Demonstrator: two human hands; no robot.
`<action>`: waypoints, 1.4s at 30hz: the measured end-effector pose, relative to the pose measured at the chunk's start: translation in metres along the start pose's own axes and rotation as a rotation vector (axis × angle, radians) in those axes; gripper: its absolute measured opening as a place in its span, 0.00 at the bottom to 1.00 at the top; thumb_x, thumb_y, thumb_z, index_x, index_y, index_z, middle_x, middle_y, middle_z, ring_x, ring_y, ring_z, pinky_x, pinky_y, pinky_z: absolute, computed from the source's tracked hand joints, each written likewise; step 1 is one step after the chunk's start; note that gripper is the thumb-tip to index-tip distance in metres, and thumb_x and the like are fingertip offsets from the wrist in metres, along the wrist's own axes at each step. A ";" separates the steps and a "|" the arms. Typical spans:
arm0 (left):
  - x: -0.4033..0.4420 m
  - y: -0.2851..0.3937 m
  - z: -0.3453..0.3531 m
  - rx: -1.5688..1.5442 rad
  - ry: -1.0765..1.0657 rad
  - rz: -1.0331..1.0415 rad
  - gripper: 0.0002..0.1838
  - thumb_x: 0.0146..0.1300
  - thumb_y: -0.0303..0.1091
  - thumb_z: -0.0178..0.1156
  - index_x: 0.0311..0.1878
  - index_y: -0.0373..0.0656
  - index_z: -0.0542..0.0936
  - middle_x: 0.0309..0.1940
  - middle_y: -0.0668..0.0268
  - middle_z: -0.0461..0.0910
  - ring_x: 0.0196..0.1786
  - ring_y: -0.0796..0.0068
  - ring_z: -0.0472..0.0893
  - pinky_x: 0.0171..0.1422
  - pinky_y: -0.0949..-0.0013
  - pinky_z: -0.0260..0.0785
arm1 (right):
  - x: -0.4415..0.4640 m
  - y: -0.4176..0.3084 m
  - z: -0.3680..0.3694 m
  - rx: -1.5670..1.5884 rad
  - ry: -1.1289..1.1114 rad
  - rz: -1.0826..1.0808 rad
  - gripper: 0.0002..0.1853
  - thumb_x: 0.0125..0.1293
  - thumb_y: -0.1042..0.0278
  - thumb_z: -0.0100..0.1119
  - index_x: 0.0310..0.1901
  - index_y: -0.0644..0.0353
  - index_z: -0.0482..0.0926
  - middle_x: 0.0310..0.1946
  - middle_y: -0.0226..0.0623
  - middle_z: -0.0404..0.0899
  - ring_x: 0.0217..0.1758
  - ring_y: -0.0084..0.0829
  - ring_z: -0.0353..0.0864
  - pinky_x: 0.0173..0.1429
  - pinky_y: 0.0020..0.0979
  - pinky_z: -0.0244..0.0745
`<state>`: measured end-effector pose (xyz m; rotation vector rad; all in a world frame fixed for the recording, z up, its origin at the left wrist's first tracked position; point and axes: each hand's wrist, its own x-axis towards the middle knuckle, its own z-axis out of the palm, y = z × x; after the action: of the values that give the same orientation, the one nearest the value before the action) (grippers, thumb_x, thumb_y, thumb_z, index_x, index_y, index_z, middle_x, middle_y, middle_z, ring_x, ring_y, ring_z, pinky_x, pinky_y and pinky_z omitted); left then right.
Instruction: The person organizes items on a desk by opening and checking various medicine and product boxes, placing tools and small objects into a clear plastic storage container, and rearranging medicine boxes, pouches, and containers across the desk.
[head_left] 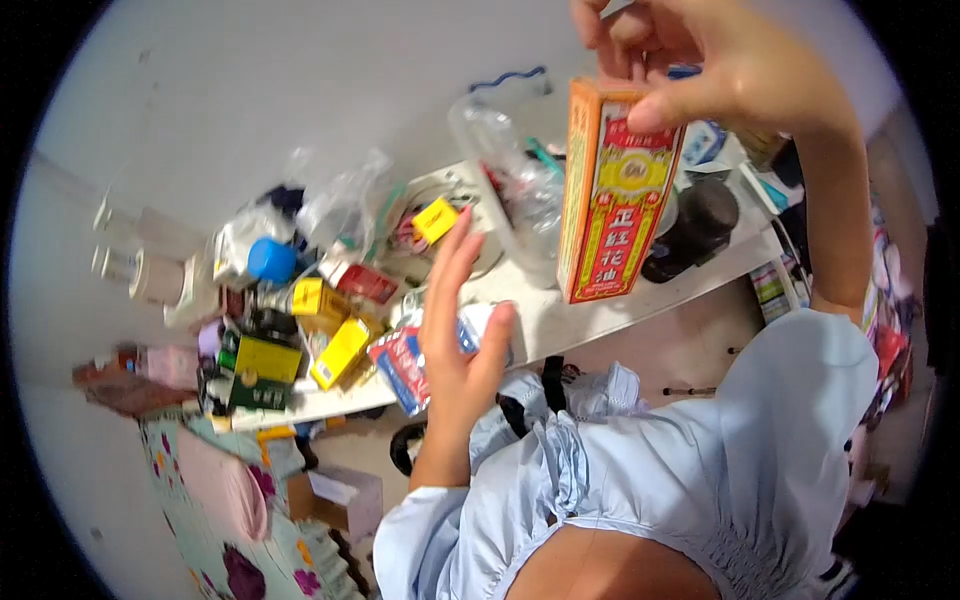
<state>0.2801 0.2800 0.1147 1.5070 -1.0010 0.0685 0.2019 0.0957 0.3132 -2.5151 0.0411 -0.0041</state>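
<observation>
My right hand [700, 70] is raised at the upper right, its thumb and fingers closed on the top end of a tall red, orange and yellow box [625, 200] with printed characters. The box hangs upright, slightly tilted, in front of the white table [590, 325]. My left hand [460, 330] is lifted over the table with fingers apart and nothing in it. Just left of that hand lie a red and blue packet [398, 368] and a yellow box [343, 352]. Behind its fingertips is a small yellow box [435, 220].
Crowded on the table's left are a blue-capped container [271, 260], a green and yellow box [265, 370] and clear plastic bags [345, 205]. A dark jar [708, 210] stands at the right. Below left is a floral cloth [240, 540] beside an open carton [345, 500].
</observation>
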 end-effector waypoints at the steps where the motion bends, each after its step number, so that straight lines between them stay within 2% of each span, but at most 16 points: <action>1: 0.002 0.004 -0.003 -0.028 -0.041 0.022 0.26 0.50 0.27 0.59 0.55 0.36 0.67 0.56 0.52 0.66 0.60 0.60 0.66 0.60 0.63 0.58 | 0.003 -0.010 0.013 0.007 -0.034 -0.025 0.22 0.49 0.71 0.64 0.42 0.67 0.63 0.29 0.41 0.75 0.35 0.30 0.75 0.35 0.27 0.71; 3: 0.004 0.011 -0.011 -0.127 -0.128 -0.020 0.29 0.47 0.28 0.64 0.55 0.34 0.67 0.50 0.53 0.72 0.54 0.63 0.72 0.58 0.66 0.61 | 0.015 -0.024 0.033 0.007 -0.147 -0.257 0.23 0.51 0.71 0.63 0.43 0.67 0.62 0.29 0.43 0.76 0.36 0.31 0.75 0.37 0.29 0.70; 4: 0.002 0.007 -0.015 -0.220 -0.150 -0.171 0.28 0.46 0.27 0.65 0.52 0.33 0.69 0.44 0.56 0.76 0.48 0.67 0.76 0.54 0.68 0.65 | 0.037 -0.013 0.036 0.298 -0.346 -0.164 0.19 0.53 0.68 0.61 0.42 0.65 0.65 0.31 0.43 0.76 0.38 0.32 0.74 0.40 0.30 0.69; 5: -0.001 0.004 -0.022 -0.302 -0.103 -0.235 0.23 0.48 0.26 0.63 0.49 0.33 0.70 0.42 0.57 0.77 0.45 0.71 0.77 0.50 0.70 0.68 | 0.045 -0.005 0.052 0.307 -0.391 -0.198 0.19 0.53 0.68 0.61 0.42 0.65 0.65 0.31 0.43 0.76 0.38 0.32 0.74 0.40 0.30 0.69; 7: -0.007 0.004 -0.041 -0.204 0.002 -0.227 0.22 0.49 0.25 0.62 0.49 0.32 0.70 0.41 0.59 0.77 0.45 0.73 0.77 0.49 0.71 0.68 | 0.052 0.003 0.071 0.067 -0.169 -0.596 0.29 0.47 0.67 0.61 0.53 0.60 0.64 0.46 0.40 0.72 0.51 0.34 0.71 0.54 0.34 0.65; 9: -0.028 0.000 -0.077 -0.013 0.241 -0.180 0.20 0.48 0.22 0.60 0.48 0.33 0.71 0.36 0.63 0.77 0.40 0.75 0.77 0.46 0.73 0.68 | 0.049 -0.001 0.075 -0.046 -0.091 -0.698 0.33 0.47 0.62 0.61 0.57 0.60 0.63 0.51 0.41 0.70 0.58 0.37 0.67 0.60 0.36 0.59; 10: -0.040 0.000 -0.093 0.012 0.412 -0.201 0.19 0.48 0.22 0.60 0.46 0.33 0.72 0.34 0.64 0.76 0.38 0.76 0.76 0.44 0.74 0.68 | 0.044 0.003 0.069 -0.148 -0.034 -0.624 0.32 0.48 0.61 0.60 0.56 0.60 0.64 0.53 0.41 0.68 0.59 0.38 0.66 0.61 0.37 0.57; 13: -0.061 0.004 -0.147 0.527 0.529 -0.065 0.17 0.49 0.21 0.59 0.44 0.33 0.72 0.34 0.61 0.77 0.36 0.74 0.76 0.43 0.72 0.67 | 0.040 0.036 0.060 -0.326 0.023 -0.553 0.28 0.50 0.60 0.57 0.53 0.60 0.68 0.55 0.41 0.67 0.59 0.40 0.65 0.63 0.38 0.55; 19: -0.079 -0.020 -0.170 1.029 0.145 0.043 0.22 0.43 0.22 0.61 0.46 0.36 0.73 0.38 0.56 0.77 0.39 0.58 0.76 0.42 0.63 0.67 | 0.025 0.058 0.060 -0.309 0.009 -0.463 0.15 0.53 0.71 0.55 0.43 0.66 0.72 0.46 0.44 0.73 0.52 0.39 0.71 0.59 0.32 0.59; 25: -0.071 -0.090 -0.143 1.262 -0.089 0.196 0.21 0.47 0.26 0.56 0.49 0.42 0.72 0.46 0.64 0.75 0.47 0.66 0.74 0.47 0.64 0.63 | -0.009 0.080 0.059 -0.298 0.113 -0.323 0.14 0.52 0.73 0.55 0.42 0.65 0.72 0.45 0.44 0.73 0.51 0.41 0.70 0.56 0.34 0.61; 32: -0.066 -0.099 -0.136 1.228 -0.202 0.107 0.22 0.51 0.28 0.55 0.53 0.47 0.72 0.52 0.65 0.71 0.54 0.67 0.69 0.58 0.60 0.56 | -0.076 0.101 0.086 -0.364 0.392 0.002 0.19 0.49 0.74 0.57 0.45 0.62 0.72 0.53 0.43 0.68 0.57 0.41 0.66 0.60 0.35 0.57; 34: -0.067 -0.099 -0.135 1.158 -0.250 0.052 0.25 0.50 0.27 0.56 0.54 0.51 0.71 0.54 0.66 0.68 0.56 0.67 0.67 0.63 0.57 0.53 | -0.087 0.114 0.100 -0.329 0.661 0.065 0.22 0.47 0.73 0.59 0.48 0.60 0.72 0.55 0.42 0.67 0.59 0.41 0.64 0.61 0.35 0.57; 37: -0.069 -0.106 -0.136 1.127 -0.234 0.039 0.24 0.52 0.27 0.56 0.55 0.54 0.71 0.56 0.65 0.66 0.57 0.64 0.65 0.63 0.57 0.51 | -0.098 0.131 0.116 -0.324 0.802 0.088 0.26 0.45 0.72 0.62 0.50 0.59 0.71 0.56 0.44 0.64 0.60 0.41 0.62 0.62 0.36 0.55; 39: -0.067 -0.106 -0.134 1.132 -0.243 0.026 0.24 0.53 0.28 0.55 0.55 0.54 0.71 0.57 0.64 0.65 0.58 0.63 0.64 0.63 0.57 0.50 | -0.100 0.139 0.122 -0.330 0.805 0.134 0.31 0.44 0.72 0.63 0.54 0.59 0.66 0.58 0.44 0.62 0.61 0.41 0.62 0.62 0.37 0.55; 41: -0.066 -0.105 -0.133 1.137 -0.253 0.019 0.23 0.54 0.28 0.55 0.55 0.54 0.71 0.58 0.64 0.64 0.59 0.62 0.63 0.64 0.58 0.50 | -0.097 0.150 0.129 -0.092 0.878 0.176 0.35 0.47 0.76 0.60 0.60 0.57 0.59 0.60 0.41 0.59 0.64 0.38 0.58 0.65 0.36 0.52; 42: -0.066 -0.105 -0.133 1.110 -0.239 -0.009 0.23 0.54 0.29 0.55 0.55 0.54 0.71 0.59 0.63 0.63 0.59 0.61 0.62 0.64 0.57 0.48 | -0.095 0.158 0.132 -0.134 0.899 0.200 0.40 0.47 0.71 0.65 0.62 0.60 0.55 0.59 0.45 0.60 0.61 0.39 0.61 0.63 0.38 0.55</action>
<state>0.3689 0.4109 0.0257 2.5658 -1.2166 0.5155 0.1045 0.0482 0.1141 -2.4166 0.6669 -1.0668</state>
